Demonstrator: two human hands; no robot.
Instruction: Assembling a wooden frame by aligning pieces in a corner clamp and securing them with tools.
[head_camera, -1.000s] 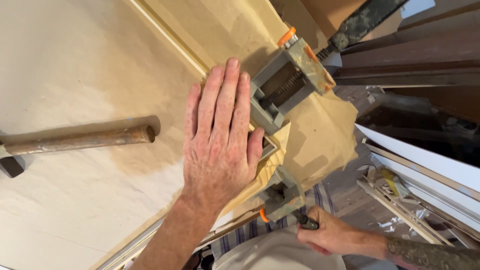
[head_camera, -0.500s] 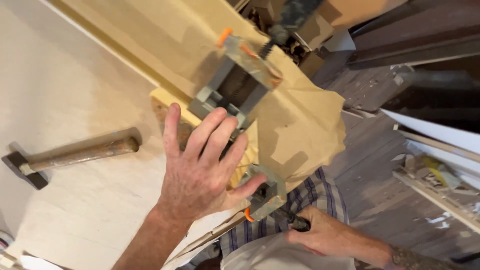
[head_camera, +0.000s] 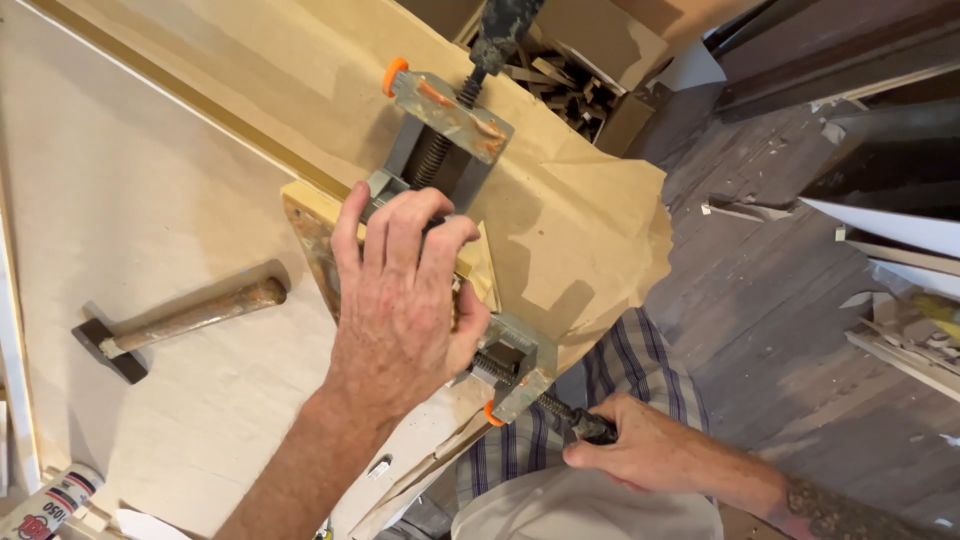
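— What has changed since half a second ago?

— Your left hand (head_camera: 405, 300) was spread flat on the wood with the fingers splayed; now the fingers are curled and bunched, pressing down on the wooden piece (head_camera: 318, 240) where it sits in the corner clamp (head_camera: 450, 250). The view has also swung, so the hammer (head_camera: 180, 322) lies further down and left on the pale board (head_camera: 130, 200).

— And my right hand?

— Your right hand (head_camera: 640, 450) is closed around the dark handle (head_camera: 592, 428) of the nearer clamp screw, just past the orange-tipped jaw plate at the bench edge — fingers wrapped right round it.

— Is the left hand actually gripping anything?

— It is half-closed, fingertips down on the wood and thumb beside the clamp body. Whether it pinches the piece or only presses on it I cannot tell, since your knuckles hide the contact.

— Where is the clamp itself?

— It sits on brown paper (head_camera: 580, 210) at the corner of the bench, one threaded screw running away from you to a second, paint-spattered handle (head_camera: 500, 30), the other pointing at your lap. A cardboard box (head_camera: 570, 80) of wood offcuts stands beyond it, and a glue tube (head_camera: 50, 505) lies at the lower left.
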